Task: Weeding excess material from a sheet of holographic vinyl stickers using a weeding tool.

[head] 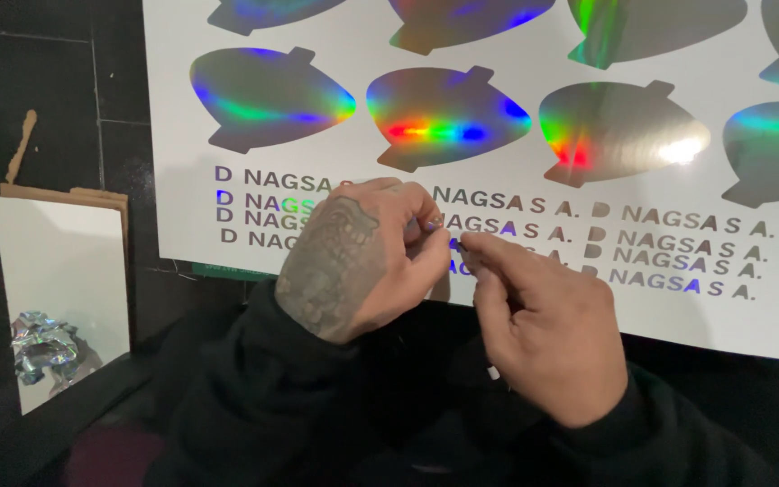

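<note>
Both hands, left hand (353, 261) and right hand (543, 334), pinch fingers narrowly (contents unclear) over the white sheet (498, 54).

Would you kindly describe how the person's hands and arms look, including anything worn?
Both arms are in black sleeves reaching the wrists. The left hand is bare, with a large tattoo across its back. The right hand is bare; no rings, gloves or markings show on it.

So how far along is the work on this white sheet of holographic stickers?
Looks done: the white backing sheet shows bare around the rainbow-foil bulb shapes and silver lettering rows, and crumpled foil scrap lies at left. In hand: left hand and right hand pinch at the lettering's lower edge. What is left cannot be told.
</note>
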